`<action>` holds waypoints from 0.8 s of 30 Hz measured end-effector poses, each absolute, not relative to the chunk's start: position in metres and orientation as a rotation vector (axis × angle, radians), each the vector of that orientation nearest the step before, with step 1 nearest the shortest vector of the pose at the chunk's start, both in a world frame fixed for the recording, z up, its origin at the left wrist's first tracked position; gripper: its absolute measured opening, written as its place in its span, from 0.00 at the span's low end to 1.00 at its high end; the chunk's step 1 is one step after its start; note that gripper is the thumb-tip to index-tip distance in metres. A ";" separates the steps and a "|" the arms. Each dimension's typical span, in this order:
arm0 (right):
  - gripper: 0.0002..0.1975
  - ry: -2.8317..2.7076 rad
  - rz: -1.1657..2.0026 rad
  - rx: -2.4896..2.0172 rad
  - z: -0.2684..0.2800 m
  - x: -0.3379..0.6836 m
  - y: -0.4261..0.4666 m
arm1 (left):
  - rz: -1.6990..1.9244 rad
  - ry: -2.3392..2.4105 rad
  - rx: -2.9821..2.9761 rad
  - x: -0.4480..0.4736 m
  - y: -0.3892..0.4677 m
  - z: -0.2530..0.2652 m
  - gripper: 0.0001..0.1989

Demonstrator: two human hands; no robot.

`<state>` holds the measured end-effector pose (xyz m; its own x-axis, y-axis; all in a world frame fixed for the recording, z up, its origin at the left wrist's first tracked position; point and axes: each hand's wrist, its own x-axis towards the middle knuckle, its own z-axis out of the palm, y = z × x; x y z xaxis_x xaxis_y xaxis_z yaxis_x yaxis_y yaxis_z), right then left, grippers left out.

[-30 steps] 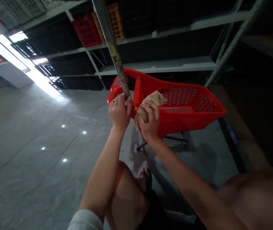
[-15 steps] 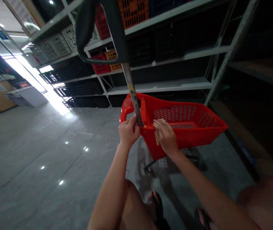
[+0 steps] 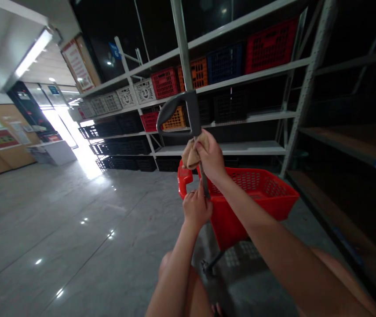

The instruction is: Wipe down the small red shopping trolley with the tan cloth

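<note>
A red plastic shopping cart (image 3: 260, 207) with a perforated basket stands in front of me. From its near end rises a metal pole (image 3: 204, 182), topped by a dark grey loop handle (image 3: 192, 112). My right hand (image 3: 210, 156) is closed on a tan cloth (image 3: 191, 155), which is wrapped against the pole just under the grey handle. Lower down, my left hand (image 3: 197, 208) grips the cart at the foot of the pole, with its fingers partly hidden. Beside the pole sits the cart's red molded grip (image 3: 184, 179).
Behind the cart runs a metal shelving rack (image 3: 267, 116) carrying colored crates, among them a blue crate (image 3: 224, 61) and a red crate (image 3: 271, 46). More dark shelving (image 3: 346, 141) borders the right side. Grey tiled floor (image 3: 85, 229) spreads to the left.
My right hand and the cloth have moved from the basket's rim up onto the pole below the handle. My left hand stays at the pole's foot. The view has tilted up.
</note>
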<state>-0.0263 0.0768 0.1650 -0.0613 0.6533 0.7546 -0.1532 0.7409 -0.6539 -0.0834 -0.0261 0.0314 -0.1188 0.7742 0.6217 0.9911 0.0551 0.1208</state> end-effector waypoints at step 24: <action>0.13 -2.147 0.255 -1.166 -0.088 0.226 0.185 | -0.486 -1.842 -1.691 -0.090 -0.030 0.035 0.17</action>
<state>0.2263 0.1851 -0.0884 -0.3746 0.8018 0.4656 0.6703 0.5812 -0.4615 -0.0904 -0.0298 0.0347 -0.0228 0.7713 0.6361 0.9846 0.1276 -0.1194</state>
